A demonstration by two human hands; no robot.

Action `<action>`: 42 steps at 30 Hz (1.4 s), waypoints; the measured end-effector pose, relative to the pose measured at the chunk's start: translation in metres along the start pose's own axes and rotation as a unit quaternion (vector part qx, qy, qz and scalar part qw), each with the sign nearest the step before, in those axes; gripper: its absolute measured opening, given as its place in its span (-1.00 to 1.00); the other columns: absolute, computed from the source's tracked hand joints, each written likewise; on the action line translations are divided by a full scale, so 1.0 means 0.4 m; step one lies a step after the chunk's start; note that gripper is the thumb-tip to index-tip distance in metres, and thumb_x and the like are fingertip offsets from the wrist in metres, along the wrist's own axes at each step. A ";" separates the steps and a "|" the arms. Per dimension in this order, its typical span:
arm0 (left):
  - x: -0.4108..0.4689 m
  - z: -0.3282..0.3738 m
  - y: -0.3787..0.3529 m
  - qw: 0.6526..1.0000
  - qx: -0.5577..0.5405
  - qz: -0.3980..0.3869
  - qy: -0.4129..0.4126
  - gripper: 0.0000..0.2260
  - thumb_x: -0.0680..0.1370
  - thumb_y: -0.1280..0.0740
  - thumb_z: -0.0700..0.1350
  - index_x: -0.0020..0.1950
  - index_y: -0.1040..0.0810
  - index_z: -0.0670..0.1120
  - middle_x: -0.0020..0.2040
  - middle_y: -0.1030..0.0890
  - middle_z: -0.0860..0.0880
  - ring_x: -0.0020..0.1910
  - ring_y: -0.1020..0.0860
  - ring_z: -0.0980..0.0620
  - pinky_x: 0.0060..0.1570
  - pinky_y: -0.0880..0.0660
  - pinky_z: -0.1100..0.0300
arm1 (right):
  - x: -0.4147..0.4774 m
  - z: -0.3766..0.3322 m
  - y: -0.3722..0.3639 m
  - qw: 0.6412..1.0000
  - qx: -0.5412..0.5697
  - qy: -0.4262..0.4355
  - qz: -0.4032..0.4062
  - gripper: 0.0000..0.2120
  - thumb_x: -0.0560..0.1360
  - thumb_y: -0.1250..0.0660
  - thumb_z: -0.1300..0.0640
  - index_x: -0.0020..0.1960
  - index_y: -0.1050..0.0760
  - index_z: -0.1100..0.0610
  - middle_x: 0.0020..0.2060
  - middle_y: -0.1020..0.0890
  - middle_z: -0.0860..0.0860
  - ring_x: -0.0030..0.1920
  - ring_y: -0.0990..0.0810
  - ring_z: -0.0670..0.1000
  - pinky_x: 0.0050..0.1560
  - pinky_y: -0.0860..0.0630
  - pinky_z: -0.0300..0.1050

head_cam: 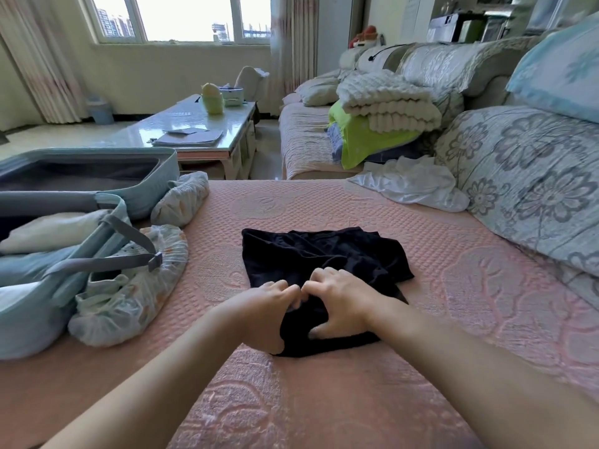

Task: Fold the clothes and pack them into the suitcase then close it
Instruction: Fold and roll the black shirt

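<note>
Now my left hand and right hand both pinch the near edge of the soft black cotton garment, knuckles together, to fold it away; the open pale-blue hard-shell suitcase waits left of my grip.

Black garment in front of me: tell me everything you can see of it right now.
The black garment is soft, matte, dark cloth, wrinkled and apparently partly folded. It lies flat on the pink quilted cover, with one corner sticking out to the right. The left hand and right hand both grip its bunched near edge, fingers curled into the cloth.
</note>
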State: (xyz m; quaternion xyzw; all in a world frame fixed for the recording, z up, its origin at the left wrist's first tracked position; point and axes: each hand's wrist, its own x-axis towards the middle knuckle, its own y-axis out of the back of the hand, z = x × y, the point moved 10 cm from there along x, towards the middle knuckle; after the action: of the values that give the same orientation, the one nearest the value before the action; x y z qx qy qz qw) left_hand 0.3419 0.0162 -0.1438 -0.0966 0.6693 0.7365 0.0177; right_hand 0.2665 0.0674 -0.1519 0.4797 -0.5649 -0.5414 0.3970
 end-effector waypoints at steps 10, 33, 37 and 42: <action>-0.098 -0.093 -0.034 0.971 -0.050 -0.192 0.136 -0.80 0.39 -0.28 0.04 -0.20 -0.63 -0.05 -0.31 -0.63 0.03 -0.31 -0.55 0.00 -0.30 -0.43 0.23 | -0.013 -0.067 0.012 0.958 0.233 -0.034 -0.165 -0.82 0.41 -0.33 0.19 -0.14 -0.72 0.05 -0.25 -0.71 -0.08 -0.29 -0.60 -0.11 -0.18 -0.58 -0.14; 0.233 -0.510 0.107 0.921 0.109 0.269 0.262 -0.78 0.61 -0.21 0.04 0.11 -0.63 0.08 0.10 -0.64 0.02 0.21 -0.49 -0.06 0.22 -0.21 0.01 | 0.306 0.256 0.069 0.943 0.103 -0.246 0.198 -0.80 0.65 -0.20 -0.06 0.15 -0.45 0.03 -0.01 -0.65 0.07 0.01 -0.61 0.17 -0.14 -0.39 -0.04; 0.226 -0.542 0.051 0.923 0.058 0.225 0.307 -0.74 0.59 -0.25 -0.07 0.27 -0.52 0.10 0.27 -0.52 -0.02 0.30 -0.41 -0.10 0.24 -0.29 -0.01 | 0.341 0.213 0.016 0.967 0.039 -0.205 0.143 -0.72 0.64 -0.21 0.01 0.31 -0.35 0.06 0.22 -0.54 0.10 0.17 -0.58 0.19 0.08 -0.49 0.04; 0.206 -0.386 0.107 0.947 0.053 0.294 0.121 -0.62 0.42 -0.32 -0.22 0.20 -0.58 0.05 0.23 -0.50 -0.03 0.23 -0.45 -0.13 0.22 -0.34 -0.03 | 0.312 0.195 0.048 0.966 0.004 -0.182 0.181 -0.64 0.57 -0.28 0.05 0.36 -0.40 0.05 0.23 -0.45 0.09 0.26 -0.45 0.14 0.26 -0.40 0.06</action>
State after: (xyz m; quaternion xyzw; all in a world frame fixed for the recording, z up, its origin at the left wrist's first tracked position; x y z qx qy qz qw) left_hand 0.2727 -0.1494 -0.1287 0.0172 0.7028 0.6555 -0.2759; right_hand 0.1609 -0.0367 -0.1492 0.2643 -0.7071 -0.5367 0.3771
